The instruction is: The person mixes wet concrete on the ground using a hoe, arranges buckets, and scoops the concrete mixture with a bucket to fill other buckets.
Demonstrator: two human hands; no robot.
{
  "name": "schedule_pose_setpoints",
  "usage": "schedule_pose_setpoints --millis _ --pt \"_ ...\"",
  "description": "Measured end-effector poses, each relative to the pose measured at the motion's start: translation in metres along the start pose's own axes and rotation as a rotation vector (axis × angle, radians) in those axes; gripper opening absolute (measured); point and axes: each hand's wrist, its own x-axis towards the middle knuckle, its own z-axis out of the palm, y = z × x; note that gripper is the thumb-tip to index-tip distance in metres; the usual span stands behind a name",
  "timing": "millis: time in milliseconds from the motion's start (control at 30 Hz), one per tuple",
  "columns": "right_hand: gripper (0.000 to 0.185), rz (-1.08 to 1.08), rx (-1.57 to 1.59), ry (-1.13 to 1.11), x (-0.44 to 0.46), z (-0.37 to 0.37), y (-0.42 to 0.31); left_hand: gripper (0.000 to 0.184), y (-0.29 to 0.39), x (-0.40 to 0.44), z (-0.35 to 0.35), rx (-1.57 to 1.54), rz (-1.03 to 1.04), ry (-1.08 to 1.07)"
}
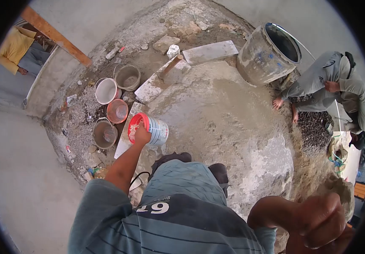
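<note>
My left hand (142, 134) is closed on the red rim of a white plastic bucket (158, 132) with printed sides. The bucket lies tilted on its side, its mouth toward the left, with pale residue inside. Close to the camera at the lower right, my right hand (322, 220) is raised with its fingers curled tight; whatever they hold, if anything, is hidden. Beside the left hand stand several more buckets: a white one (106, 91), an orange one (117, 111) and a grey one (105, 133).
Wet grey mortar (220, 110) covers the floor ahead. Pale blocks (210, 52) border it, near a large drum (258, 57). At the right a co-worker (330, 82) bends over dark gravel (313, 131). Another person (19, 46) stands at the far left beyond a wooden beam (57, 36).
</note>
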Motion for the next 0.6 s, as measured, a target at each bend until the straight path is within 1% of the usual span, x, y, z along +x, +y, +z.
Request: schedule_pose_setpoints --millis 67,100,167,200,233,300,333,367,400,433,467,500,533,567,600 --pt "0.028 0.139 0.024 -0.043 -0.019 -0.026 -0.029 0.047 0.015 -0.017 0.020 0.038 0.069 0.052" --pt "0.026 0.212 0.030 -0.071 -0.023 -0.043 -0.048 0.047 0.031 -0.022 0.025 0.020 0.077 -0.002" --pt "0.017 0.156 0.146 -0.006 -0.048 -0.080 -0.034 0.048 0.073 -0.048 0.036 -0.018 0.104 -0.004" --pt "0.018 0.125 0.204 0.024 -0.060 -0.097 -0.028 0.048 0.100 -0.057 0.037 -0.034 0.109 0.018" --pt "0.038 0.050 0.149 0.156 -0.083 -0.110 -0.018 0.048 0.121 -0.063 0.046 -0.056 0.152 0.010" --pt "0.067 0.132 0.109 0.399 -0.133 -0.144 0.010 0.047 0.159 -0.091 0.065 -0.072 0.191 -0.028" --pt "0.061 0.255 0.087 0.524 -0.166 -0.164 0.033 0.047 0.187 -0.102 0.068 -0.071 0.202 -0.052" --pt "0.064 0.440 0.165 0.695 -0.215 -0.184 0.054 0.047 0.214 -0.116 0.069 -0.119 0.234 -0.085" --pt "0.058 0.688 0.145 0.867 -0.264 -0.199 0.073 0.048 0.235 -0.129 0.072 -0.166 0.263 -0.120" --pt "0.043 0.932 0.132 1.038 -0.315 -0.205 0.090 0.048 0.246 -0.142 0.083 -0.192 0.276 -0.149" --pt "0.039 1.196 0.090 1.134 -0.363 -0.209 0.098 0.048 0.257 -0.147 0.093 -0.223 0.303 -0.174" --pt "0.038 1.426 0.023 1.204 -0.403 -0.208 0.102 0.048 0.271 -0.153 0.099 -0.292 0.274 -0.236" --pt "0.038 1.589 -0.034 1.217 -0.441 -0.205 0.102 0.048 0.281 -0.162 0.105 -0.362 0.249 -0.301" --pt "0.038 1.688 -0.042 1.232 -0.472 -0.201 0.100 0.048 0.286 -0.166 0.115 -0.362 0.262 -0.329" --pt "0.032 1.775 -0.058 1.210 -0.491 -0.194 0.094 0.047 0.290 -0.168 0.124 -0.362 0.278 -0.360"
